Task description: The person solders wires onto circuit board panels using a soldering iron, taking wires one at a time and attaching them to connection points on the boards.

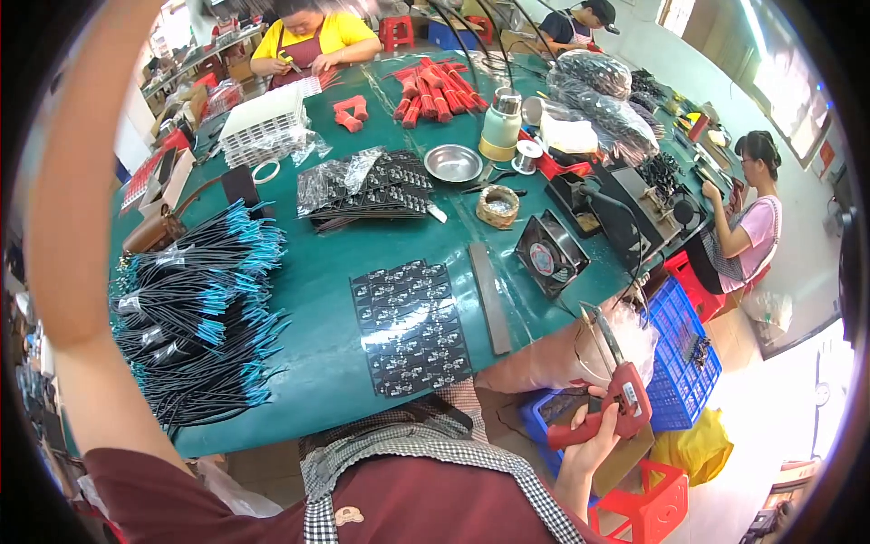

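Head view of a green tabletop (pixel 317 299) seen from above. The person's left arm rises along the left edge and leaves the frame at the top, so the left hand is out of view and its grip cannot be told. The right hand (pixel 594 433), low and to the right of the tabletop's edge, is wrapped around the handle of a red soldering gun (pixel 616 399); the fingers are closed on it, and the gun's metal tip points up toward a clear plastic bag (pixel 625 335), whose contents are hard to make out. Below the hand a blue crate (pixel 544 412) is largely hidden by hand and gun. Just right stands a blue plastic basket (pixel 684 363) holding small dark parts, too small to identify. A panel of black circuit boards (pixel 410 326) lies near the tabletop's front edge, with bundles of black, blue-tipped wires (pixel 195 317) to its left. Farther back: a metal bowl (pixel 453 163), apparently empty, a small fan (pixel 550 254), and bagged black boards (pixel 362 186). Three other people sit at the far and right sides.
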Tool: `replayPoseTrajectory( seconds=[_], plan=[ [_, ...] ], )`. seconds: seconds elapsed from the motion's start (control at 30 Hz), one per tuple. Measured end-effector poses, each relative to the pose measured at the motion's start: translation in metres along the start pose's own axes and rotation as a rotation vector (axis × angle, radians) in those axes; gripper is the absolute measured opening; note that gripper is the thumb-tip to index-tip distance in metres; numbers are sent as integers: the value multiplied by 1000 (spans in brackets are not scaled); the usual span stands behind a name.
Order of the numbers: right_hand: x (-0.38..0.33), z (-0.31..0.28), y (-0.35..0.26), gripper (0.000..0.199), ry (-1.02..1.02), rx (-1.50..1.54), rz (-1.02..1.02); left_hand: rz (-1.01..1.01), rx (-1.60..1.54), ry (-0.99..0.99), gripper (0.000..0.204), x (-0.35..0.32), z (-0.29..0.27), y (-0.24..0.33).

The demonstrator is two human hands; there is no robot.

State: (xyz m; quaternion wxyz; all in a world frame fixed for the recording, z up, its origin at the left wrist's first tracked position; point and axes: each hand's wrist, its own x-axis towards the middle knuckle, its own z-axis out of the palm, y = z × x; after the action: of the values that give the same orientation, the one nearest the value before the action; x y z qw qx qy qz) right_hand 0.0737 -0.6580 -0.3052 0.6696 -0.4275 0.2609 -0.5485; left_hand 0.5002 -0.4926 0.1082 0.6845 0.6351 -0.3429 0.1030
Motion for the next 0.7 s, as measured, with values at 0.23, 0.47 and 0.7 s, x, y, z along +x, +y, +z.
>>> replayPoseTrajectory(
  seconds=[0.23,0.47,0.7],
  plan=[
    [0,-10,4,35,35,-90,-56,-497,-383,43,27,-211,20,-174],
    [1,10,-1,33,63,-151,24,-1251,-663,141,27,-404,-40,-321],
    [-7,43,2,36,-26,-241,39,-1143,-358,22,38,-403,-35,-295]
  ],
)
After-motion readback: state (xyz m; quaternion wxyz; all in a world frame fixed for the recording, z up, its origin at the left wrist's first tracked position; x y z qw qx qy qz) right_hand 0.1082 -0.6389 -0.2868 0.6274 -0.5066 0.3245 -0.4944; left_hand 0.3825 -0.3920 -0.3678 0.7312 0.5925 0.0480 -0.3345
